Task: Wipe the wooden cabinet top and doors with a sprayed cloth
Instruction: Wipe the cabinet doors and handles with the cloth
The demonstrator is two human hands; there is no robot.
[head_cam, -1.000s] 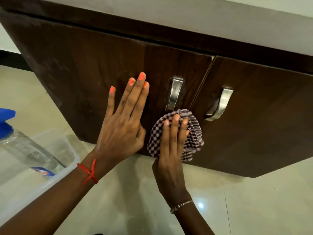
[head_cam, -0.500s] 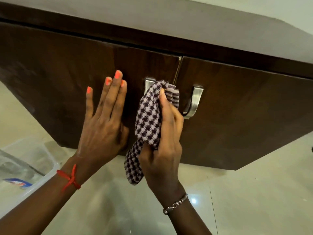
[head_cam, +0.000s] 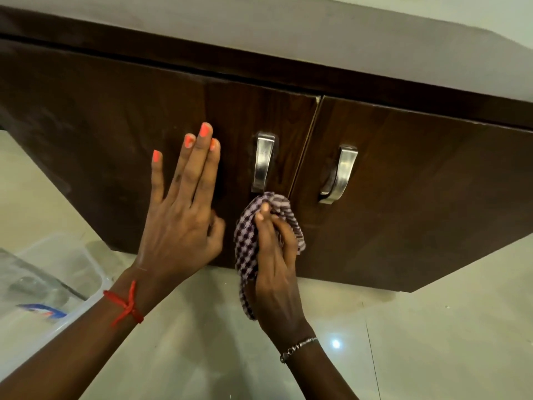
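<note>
A dark wooden cabinet fills the upper view, with a left door [head_cam: 115,134] and a right door [head_cam: 418,197], each bearing a curved metal handle [head_cam: 262,163] [head_cam: 339,174]. My left hand [head_cam: 184,209] lies flat with straight fingers pressed on the left door. My right hand [head_cam: 274,255] grips a checked purple-and-white cloth [head_cam: 248,243] bunched against the door just below the left handle, near the gap between the doors. A tail of the cloth hangs down past my wrist. The cabinet top [head_cam: 288,33] is pale grey.
A clear plastic tub [head_cam: 57,272] stands on the glossy tiled floor [head_cam: 418,342] at the lower left, with a spray bottle's label [head_cam: 43,311] showing inside it. The cabinet's lower edge hangs above the floor.
My right hand has slid the cloth down off the left handle to the door below it. My left hand has stayed flat on the left door.
</note>
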